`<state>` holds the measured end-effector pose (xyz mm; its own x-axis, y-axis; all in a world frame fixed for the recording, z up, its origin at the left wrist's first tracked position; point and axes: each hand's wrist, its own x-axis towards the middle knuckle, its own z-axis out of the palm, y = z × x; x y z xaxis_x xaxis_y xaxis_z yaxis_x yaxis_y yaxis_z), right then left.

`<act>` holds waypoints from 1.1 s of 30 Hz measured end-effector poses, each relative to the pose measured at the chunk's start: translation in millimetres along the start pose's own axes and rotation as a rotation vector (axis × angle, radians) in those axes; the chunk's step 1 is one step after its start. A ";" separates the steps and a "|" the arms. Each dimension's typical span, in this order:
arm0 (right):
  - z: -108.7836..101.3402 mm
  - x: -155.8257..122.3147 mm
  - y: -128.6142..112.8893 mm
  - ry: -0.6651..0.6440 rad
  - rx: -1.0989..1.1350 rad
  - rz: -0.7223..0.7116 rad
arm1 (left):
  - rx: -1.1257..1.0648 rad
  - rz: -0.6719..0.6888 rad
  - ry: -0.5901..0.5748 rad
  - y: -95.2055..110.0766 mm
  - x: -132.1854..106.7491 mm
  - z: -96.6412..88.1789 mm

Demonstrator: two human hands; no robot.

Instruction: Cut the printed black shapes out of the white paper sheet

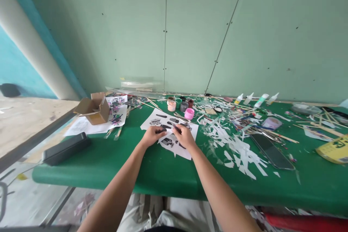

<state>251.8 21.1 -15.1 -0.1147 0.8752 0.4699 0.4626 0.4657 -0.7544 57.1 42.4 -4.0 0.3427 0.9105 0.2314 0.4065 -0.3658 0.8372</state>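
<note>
My left hand (153, 136) is closed in a pinch on a small dark paper cut-out (163, 129). Close beside it, my right hand (184, 136) is closed too, fingers pressed together around something small and dark that I cannot make out. Under both hands lies a white printed sheet (148, 122) with several black and grey figures and ragged cut edges. Just beyond the right hand, metal scissors (181, 117) lie next to an open pink paint jar (189, 114).
White paper scraps (231, 141) spread to the right, beside a dark phone (272, 151). Several glue bottles (261, 100) stand at the back. Leftward are a cardboard box (95, 110) and a dark grey case (66, 148). A yellow container (334, 149) is at far right.
</note>
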 end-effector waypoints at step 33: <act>12.1 -1.7 -5.4 -0.167 0.075 -0.004 | -0.177 0.028 -0.212 -10.1 1.6 -2.5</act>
<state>238.9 18.7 -17.5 -0.2637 0.8801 0.3949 0.3956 0.4720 -0.7879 51.5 48.0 -10.8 0.5290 0.8329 0.1627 0.2463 -0.3342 0.9098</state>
